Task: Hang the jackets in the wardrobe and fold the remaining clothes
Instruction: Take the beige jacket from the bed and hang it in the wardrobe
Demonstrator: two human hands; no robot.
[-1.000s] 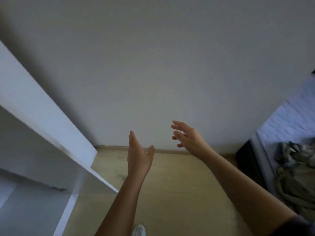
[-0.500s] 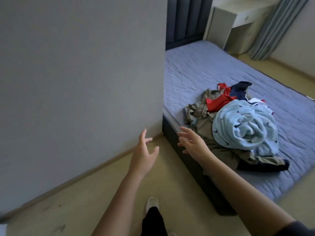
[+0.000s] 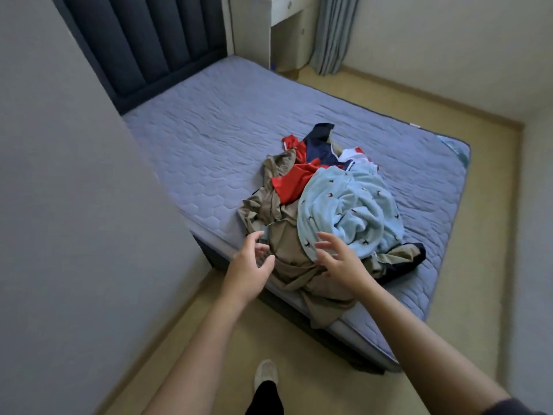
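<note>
Both empty, loose-fingered hands, left hand and right hand, reach the frame-centre khaki jacket; best gripped at its collar, beneath the light-blue towel.

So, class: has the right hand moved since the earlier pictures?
Yes: the right hand reached forward past the bed edge, now over the clothes pile.

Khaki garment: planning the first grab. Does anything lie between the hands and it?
No: the khaki garment lies bare between the left hand and right hand. Farther back, a blue fleece and a red garment lie on it.
</note>
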